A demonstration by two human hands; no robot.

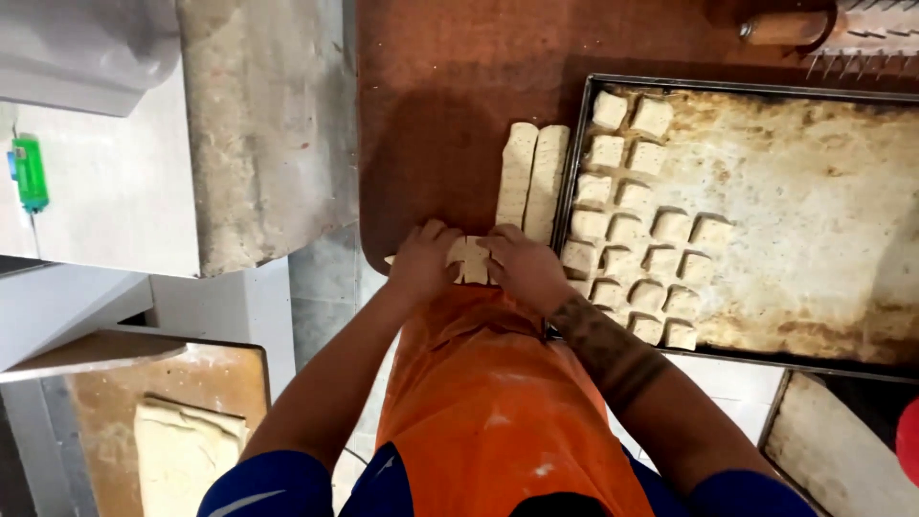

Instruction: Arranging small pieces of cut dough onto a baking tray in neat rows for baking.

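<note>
My left hand (423, 260) and my right hand (522, 266) meet at the near edge of a brown wooden board (450, 105), both closed around a few small pale dough squares (470, 258). Two long strips of dough (532, 177) lie on the board just beyond my hands. To the right sits a worn metal baking tray (814, 201) with several cut dough squares (632, 239) set in rows along its left side. I wear an orange apron (498, 402).
A spiked wooden roller (842, 29) lies at the top right. A flour-dusted counter (258, 124) stands to the left, with a green lighter (30, 172) on a white surface. A folded dough sheet (182, 450) rests on a lower board at bottom left.
</note>
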